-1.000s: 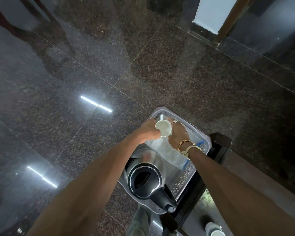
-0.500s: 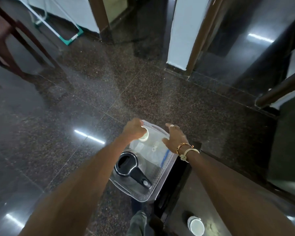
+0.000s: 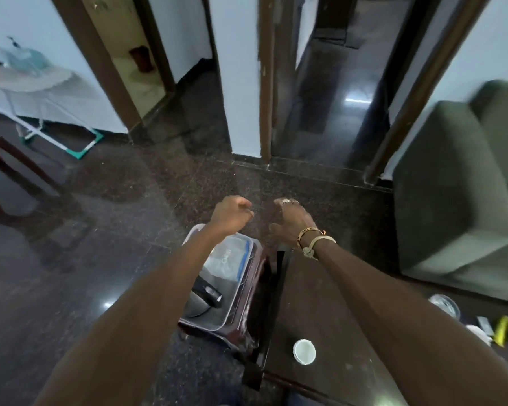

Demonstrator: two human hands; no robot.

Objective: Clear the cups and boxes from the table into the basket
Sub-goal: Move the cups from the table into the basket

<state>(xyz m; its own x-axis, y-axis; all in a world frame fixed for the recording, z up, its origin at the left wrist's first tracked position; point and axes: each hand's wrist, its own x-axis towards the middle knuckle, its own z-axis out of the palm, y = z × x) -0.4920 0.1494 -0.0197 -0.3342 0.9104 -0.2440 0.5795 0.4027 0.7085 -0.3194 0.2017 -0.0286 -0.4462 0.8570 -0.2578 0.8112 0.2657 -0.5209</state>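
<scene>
The table (image 3: 329,291) stood at your right, and the basket (image 3: 238,288) sat on the floor just beside it. Both hands hung above the basket's far end: left hand (image 3: 232,213) curled shut on nothing visible, right hand (image 3: 291,221) slack and empty. One cup (image 3: 304,351) remained on the table. Judged between pickups; the next move called for reaching back for that cup.

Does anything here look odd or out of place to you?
Mildly. An electric kettle lies in the basket meant for cups and boxes. One white cup remains on the dark table. Nothing looks spilled or broken.
</scene>
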